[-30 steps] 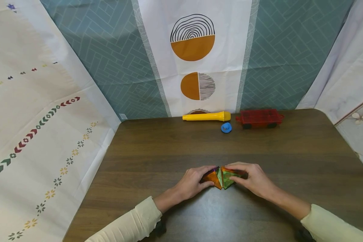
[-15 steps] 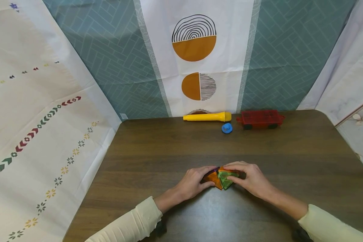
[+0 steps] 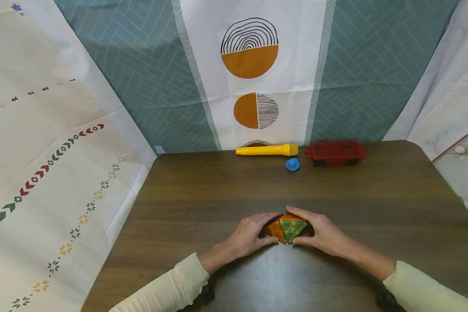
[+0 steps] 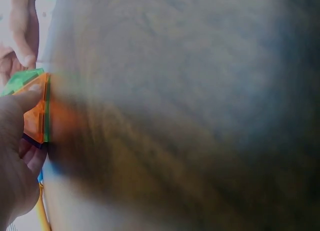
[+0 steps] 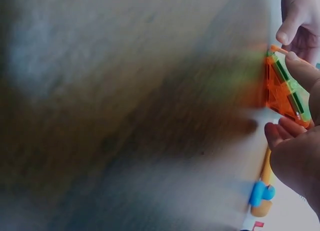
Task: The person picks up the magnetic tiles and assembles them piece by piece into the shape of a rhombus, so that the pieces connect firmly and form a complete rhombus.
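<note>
Near the middle of the table, translucent triangular magnetic tiles stand together in two clusters that meet. My left hand (image 3: 249,234) holds the left cluster, thumb on the orange tile (image 3: 276,230) and fingers at its far side, by a purple tile (image 4: 31,140). The right cluster shows a green tile (image 3: 293,229) in front and an orange one (image 5: 280,93) behind. Around it my right hand (image 3: 324,232) is spread, index finger by the far edge and thumb by the near tip. A gap shows between its palm and the tiles; whether its fingertips touch is unclear.
Along the table's (image 3: 203,186) back edge lie a yellow toy microphone (image 3: 267,150), a small blue toy (image 3: 292,164) and a red translucent wheeled cart (image 3: 337,153). Cloths hang behind and at both sides.
The right cluster has moved left against the left one, closing the gap between them. My right hand's fingers have then spread wider around it. My left hand has stayed in place.
</note>
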`<state>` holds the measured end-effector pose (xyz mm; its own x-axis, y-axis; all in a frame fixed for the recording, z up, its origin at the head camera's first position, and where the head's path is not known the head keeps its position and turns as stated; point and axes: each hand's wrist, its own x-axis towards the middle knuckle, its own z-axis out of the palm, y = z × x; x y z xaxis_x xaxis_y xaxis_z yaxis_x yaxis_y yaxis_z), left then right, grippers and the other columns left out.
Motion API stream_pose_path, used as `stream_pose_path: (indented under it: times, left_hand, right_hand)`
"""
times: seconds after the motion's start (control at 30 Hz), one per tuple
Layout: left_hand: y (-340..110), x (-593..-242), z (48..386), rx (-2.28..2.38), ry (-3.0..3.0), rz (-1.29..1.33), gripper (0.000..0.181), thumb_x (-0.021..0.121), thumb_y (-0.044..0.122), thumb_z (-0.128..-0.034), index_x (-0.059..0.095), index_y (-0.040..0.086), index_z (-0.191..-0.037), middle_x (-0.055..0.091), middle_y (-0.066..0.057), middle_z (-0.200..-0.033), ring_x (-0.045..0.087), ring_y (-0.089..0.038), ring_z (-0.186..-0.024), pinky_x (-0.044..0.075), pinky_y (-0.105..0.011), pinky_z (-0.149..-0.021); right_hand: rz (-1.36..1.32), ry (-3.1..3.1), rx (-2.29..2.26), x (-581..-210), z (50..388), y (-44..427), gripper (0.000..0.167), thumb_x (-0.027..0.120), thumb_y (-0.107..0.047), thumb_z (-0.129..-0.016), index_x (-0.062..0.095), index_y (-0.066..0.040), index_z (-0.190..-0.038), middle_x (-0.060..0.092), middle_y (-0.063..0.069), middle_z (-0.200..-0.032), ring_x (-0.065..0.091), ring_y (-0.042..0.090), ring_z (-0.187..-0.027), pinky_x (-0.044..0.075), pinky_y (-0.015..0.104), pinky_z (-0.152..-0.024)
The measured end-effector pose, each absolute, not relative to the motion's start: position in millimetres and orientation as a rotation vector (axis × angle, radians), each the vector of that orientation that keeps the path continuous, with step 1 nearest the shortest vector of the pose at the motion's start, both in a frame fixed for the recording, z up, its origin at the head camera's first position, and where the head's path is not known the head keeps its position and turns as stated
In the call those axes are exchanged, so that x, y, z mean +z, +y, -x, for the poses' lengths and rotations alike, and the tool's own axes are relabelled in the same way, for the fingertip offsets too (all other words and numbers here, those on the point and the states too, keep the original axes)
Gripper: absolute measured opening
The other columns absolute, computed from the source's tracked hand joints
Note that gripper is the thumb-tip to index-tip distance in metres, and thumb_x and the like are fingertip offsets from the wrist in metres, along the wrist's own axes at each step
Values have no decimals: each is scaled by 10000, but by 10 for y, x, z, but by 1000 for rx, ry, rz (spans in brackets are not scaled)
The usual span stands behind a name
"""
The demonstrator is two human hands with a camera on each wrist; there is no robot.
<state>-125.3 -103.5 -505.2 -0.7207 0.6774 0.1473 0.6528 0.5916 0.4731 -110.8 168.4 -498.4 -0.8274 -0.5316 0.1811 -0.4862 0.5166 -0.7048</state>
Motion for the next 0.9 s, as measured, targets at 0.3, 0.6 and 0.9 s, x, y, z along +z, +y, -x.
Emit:
stream_pose_path:
  times: [0.3, 0.6, 0.9]
  left_hand:
    - [-997, -5104, 1245, 762, 2772, -1202, 821, 842, 372, -935, 462, 53, -1589, 553, -67, -1566, 557, -218, -1384, 473, -375, -1133]
    - [-991, -5141, 1247, 840, 2761, -1157, 731, 783, 377, -979, 480, 131, -1598, 594, -6, -1527, 561, -173, -1359, 500, -387, -1100]
    - [-983, -5107, 1243, 865, 2770, -1121, 694, 779, 386, -977, 520, 153, -1578, 635, 12, -1479, 586, -163, -1324, 513, -396, -1080]
  right_hand:
    - [914, 2627, -1183, -5021, 1170, 1660, 883, 931, -242, -839, 487, -19, -1570, 615, 198, -1467, 667, 314, -1199, 564, 514, -967]
    - [940, 2611, -1222, -5044, 1174, 1646, 822, 911, -264, -860, 524, -16, -1542, 648, 182, -1428, 683, 293, -1169, 574, 466, -953]
    - [902, 2613, -1234, -5029, 1171, 1627, 801, 902, -288, -863, 550, -12, -1527, 658, 178, -1424, 687, 263, -1151, 576, 421, -941]
